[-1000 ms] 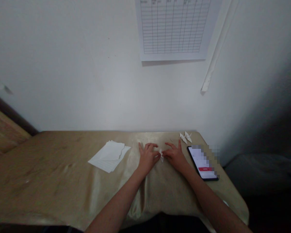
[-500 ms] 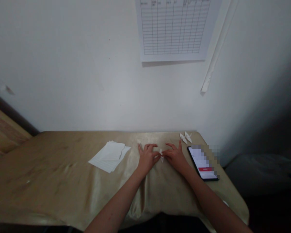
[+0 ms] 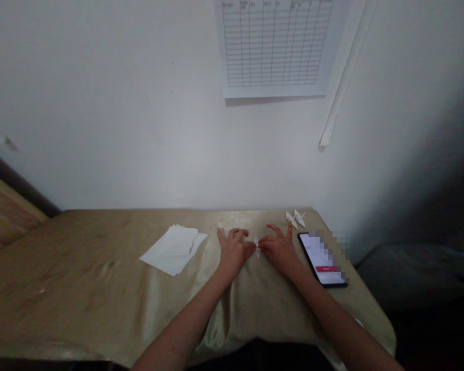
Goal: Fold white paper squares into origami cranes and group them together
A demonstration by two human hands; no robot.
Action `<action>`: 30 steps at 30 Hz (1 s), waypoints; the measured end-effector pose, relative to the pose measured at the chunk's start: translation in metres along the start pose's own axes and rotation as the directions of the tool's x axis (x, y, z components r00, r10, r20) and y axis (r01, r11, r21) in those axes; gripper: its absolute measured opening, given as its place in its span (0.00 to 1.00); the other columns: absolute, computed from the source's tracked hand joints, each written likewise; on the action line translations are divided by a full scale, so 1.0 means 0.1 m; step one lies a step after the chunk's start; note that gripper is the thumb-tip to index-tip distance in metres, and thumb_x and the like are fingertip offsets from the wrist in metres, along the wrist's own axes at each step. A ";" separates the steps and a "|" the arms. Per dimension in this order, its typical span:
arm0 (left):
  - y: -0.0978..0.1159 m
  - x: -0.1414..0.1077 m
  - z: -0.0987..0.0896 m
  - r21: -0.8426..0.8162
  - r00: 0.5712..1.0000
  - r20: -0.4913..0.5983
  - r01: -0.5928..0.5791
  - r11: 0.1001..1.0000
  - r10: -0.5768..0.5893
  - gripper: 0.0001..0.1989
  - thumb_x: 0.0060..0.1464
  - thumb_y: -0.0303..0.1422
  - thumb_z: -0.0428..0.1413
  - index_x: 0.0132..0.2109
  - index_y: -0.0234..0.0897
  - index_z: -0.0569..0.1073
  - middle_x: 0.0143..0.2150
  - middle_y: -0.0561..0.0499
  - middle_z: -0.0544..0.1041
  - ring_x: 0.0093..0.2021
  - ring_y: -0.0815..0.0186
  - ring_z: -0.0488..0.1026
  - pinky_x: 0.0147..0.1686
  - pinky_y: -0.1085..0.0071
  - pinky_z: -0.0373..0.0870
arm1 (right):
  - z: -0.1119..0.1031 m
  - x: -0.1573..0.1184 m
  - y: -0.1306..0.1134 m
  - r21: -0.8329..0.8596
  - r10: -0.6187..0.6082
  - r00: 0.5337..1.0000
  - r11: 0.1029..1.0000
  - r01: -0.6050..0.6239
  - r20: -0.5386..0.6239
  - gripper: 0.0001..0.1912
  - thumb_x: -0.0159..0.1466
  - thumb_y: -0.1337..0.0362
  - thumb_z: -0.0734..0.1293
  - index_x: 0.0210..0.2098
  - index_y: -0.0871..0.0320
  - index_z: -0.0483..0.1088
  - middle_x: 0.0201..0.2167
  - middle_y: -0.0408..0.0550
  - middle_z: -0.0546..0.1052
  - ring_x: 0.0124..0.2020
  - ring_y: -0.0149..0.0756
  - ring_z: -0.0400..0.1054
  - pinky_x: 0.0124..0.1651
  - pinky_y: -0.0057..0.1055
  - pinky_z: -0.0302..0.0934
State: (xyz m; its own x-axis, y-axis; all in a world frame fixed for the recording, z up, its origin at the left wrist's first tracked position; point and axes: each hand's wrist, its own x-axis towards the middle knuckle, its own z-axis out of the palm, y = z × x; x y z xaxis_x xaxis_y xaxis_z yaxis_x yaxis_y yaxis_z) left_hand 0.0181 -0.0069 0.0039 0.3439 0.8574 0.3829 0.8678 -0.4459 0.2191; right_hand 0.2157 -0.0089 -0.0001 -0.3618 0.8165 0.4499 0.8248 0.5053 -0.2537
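A small piece of folded white paper (image 3: 257, 249) sits between my two hands over the table, narrow and pointed at its ends. My left hand (image 3: 235, 251) pinches its left side between thumb and forefinger, with the other fingers raised and spread. From the right, my right hand (image 3: 279, 251) grips the opposite side with thumb and fingertips, its outer fingers lifted. Fingertips hide part of the folds. Two folded white paper cranes (image 3: 295, 218) stand just beyond my right hand, near the table's back edge.
White paper sheets (image 3: 172, 250) lie in a loose stack left of my hands. To the right rests a smartphone (image 3: 320, 265) with its screen lit. A shiny gold cloth (image 3: 112, 288) covers the table, which meets a white wall (image 3: 139, 129) bearing a printed chart (image 3: 272, 51).
The folded paper stays between my fingertips and now looks slimmer. My right hand's raised fingers have shifted slightly; the view has moved a little.
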 end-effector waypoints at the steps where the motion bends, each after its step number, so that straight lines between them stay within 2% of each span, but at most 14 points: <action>1: 0.00 0.00 0.00 -0.010 1.000 0.000 0.008 1.000 -0.008 0.05 0.57 0.41 0.63 0.41 0.58 0.83 0.56 0.54 0.75 0.61 0.50 0.64 0.64 0.25 0.27 | 0.00 0.00 0.00 0.004 0.007 1.000 1.000 -0.007 -0.001 0.12 0.66 0.66 0.67 0.36 0.43 0.81 0.40 0.39 0.84 0.67 0.52 0.60 0.66 0.74 0.09; 11: -0.11 0.00 0.00 -0.115 0.996 0.078 0.060 0.992 -0.051 0.07 0.54 0.42 0.66 0.41 0.62 0.83 0.58 0.55 0.74 0.63 0.50 0.62 0.64 0.25 0.28 | -0.01 -0.03 0.01 0.077 0.036 0.997 0.996 -0.040 0.063 0.12 0.66 0.64 0.66 0.38 0.42 0.81 0.43 0.39 0.83 0.70 0.53 0.56 0.65 0.73 0.10; 16: -0.11 0.00 -0.03 -0.160 0.988 0.132 0.098 0.982 -0.077 0.07 0.58 0.46 0.61 0.40 0.59 0.84 0.59 0.53 0.73 0.64 0.50 0.61 0.64 0.26 0.27 | 0.00 -0.04 0.04 0.154 0.088 0.989 0.982 -0.106 0.118 0.10 0.66 0.59 0.66 0.36 0.43 0.81 0.46 0.42 0.82 0.69 0.54 0.55 0.65 0.74 0.13; 19: -0.09 0.01 -0.02 -0.185 0.986 0.129 0.130 0.974 -0.107 0.09 0.59 0.46 0.60 0.37 0.54 0.84 0.58 0.53 0.74 0.63 0.51 0.62 0.65 0.27 0.28 | 0.03 -0.03 0.06 0.188 0.117 0.985 0.972 -0.140 0.129 0.11 0.66 0.57 0.65 0.34 0.45 0.81 0.45 0.44 0.82 0.68 0.54 0.56 0.65 0.74 0.15; 23: -0.05 0.04 0.03 -0.195 0.986 0.111 0.141 0.971 -0.121 0.03 0.54 0.43 0.66 0.35 0.54 0.84 0.56 0.53 0.74 0.61 0.52 0.64 0.65 0.27 0.30 | 0.08 -0.02 0.08 0.206 0.146 0.981 0.964 -0.170 0.126 0.10 0.66 0.58 0.66 0.33 0.46 0.81 0.45 0.43 0.82 0.67 0.54 0.58 0.65 0.75 0.19; 30: -0.05 0.02 0.10 -0.194 0.990 0.077 0.131 0.972 -0.118 0.03 0.53 0.41 0.67 0.36 0.53 0.83 0.55 0.54 0.74 0.60 0.54 0.65 0.65 0.29 0.33 | 0.10 -0.03 0.08 0.234 0.179 0.975 0.950 -0.206 0.131 0.08 0.65 0.60 0.67 0.38 0.46 0.80 0.46 0.45 0.82 0.65 0.53 0.61 0.65 0.75 0.18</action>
State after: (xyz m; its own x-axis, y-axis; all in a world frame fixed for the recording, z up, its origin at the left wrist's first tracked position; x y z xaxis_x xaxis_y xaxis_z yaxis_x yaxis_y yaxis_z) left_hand 0.0180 -0.0005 -0.0053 0.2660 0.9211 0.2842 0.8191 -0.3714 0.4371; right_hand 0.2190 -0.0044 -0.0120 -0.2617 0.9232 0.2814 0.7568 0.3772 -0.5338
